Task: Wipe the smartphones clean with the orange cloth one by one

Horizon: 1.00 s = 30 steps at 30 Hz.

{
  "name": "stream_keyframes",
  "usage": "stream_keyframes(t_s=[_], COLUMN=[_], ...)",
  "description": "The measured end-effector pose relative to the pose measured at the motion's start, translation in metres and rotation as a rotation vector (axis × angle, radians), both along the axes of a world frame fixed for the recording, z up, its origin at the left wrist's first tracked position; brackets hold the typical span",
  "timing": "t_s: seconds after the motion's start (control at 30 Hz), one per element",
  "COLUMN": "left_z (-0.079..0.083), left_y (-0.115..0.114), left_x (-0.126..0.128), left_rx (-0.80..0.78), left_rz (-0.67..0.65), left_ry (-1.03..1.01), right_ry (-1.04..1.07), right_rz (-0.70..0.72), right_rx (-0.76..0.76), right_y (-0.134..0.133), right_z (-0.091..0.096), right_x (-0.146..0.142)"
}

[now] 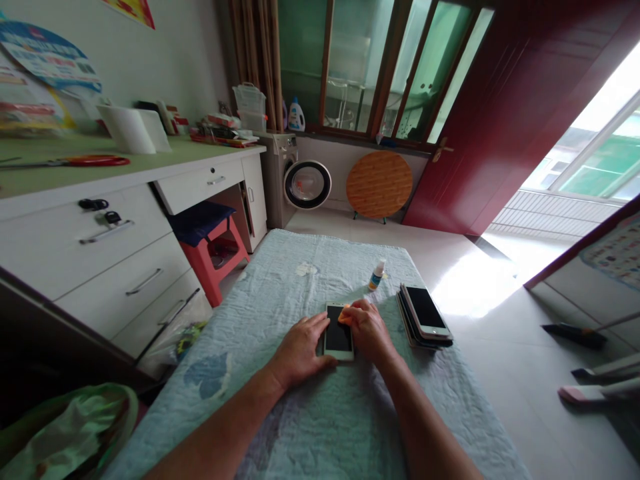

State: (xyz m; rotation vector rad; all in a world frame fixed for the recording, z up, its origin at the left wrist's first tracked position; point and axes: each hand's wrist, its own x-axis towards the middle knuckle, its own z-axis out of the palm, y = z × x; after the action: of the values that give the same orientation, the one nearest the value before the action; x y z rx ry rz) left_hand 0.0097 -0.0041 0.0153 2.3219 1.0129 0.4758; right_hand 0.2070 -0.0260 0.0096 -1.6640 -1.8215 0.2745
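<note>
A white smartphone (339, 337) with a dark screen lies flat on the pale blue quilted cover (310, 260). My left hand (303, 347) grips it along its left side, fingers at the upper left edge and thumb by the lower edge. Pinched in my right hand (369, 328) is a small orange cloth (345, 315), pressed against the upper right of the screen. Beyond the right hand stands a small spray bottle (377, 275) with a white top. To the right is a stack of phones, topped by a white smartphone (425, 310) lying screen up.
A white desk (115, 233) with drawers runs along the left, with a red stool (215, 253) under it. Behind are a washing machine (280, 173) with its door open and a round wooden tabletop (380, 183). A bin (131, 407) stands at lower left.
</note>
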Motion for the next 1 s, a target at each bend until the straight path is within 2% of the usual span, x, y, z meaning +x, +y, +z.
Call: stream_keyframes(t_s=[0.23,0.37,0.43,0.63,0.73,0.87,1.0], left_z=[0.002,0.0,0.0,0.002,0.004,0.007,0.008], left_y=[0.0,0.001,0.002,0.001,0.0,-0.003,-0.004], left_x=[-0.001,-0.001,-0.002,-0.001,0.0,0.001,0.001], left_rx=[-0.016,-0.021,-0.014,0.029,0.043,0.061,0.083], left_rz=[-0.024,-0.021,-0.031,-0.057,-0.096,-0.13,-0.148], left_ry=[-0.009,-0.001,0.014,0.065,0.058,0.053,0.039], right_ry=[0.022,0.053,0.054,-0.007,-0.063,-0.167,-0.251], right_rz=[0.209,0.264,0.223,-0.052,-0.136,-0.156,-0.106], right_rx=[-0.151,-0.185,-0.162,-0.01,0.017,0.062,0.036], right_y=[-0.019,-0.021,-0.018,0.001,0.006,0.009,0.011], right_z=[0.024,0.027,0.023,-0.002,-0.008,-0.007,-0.004], right_x=[-0.002,-0.002,-0.001,0.004,0.006,0.004,-0.006])
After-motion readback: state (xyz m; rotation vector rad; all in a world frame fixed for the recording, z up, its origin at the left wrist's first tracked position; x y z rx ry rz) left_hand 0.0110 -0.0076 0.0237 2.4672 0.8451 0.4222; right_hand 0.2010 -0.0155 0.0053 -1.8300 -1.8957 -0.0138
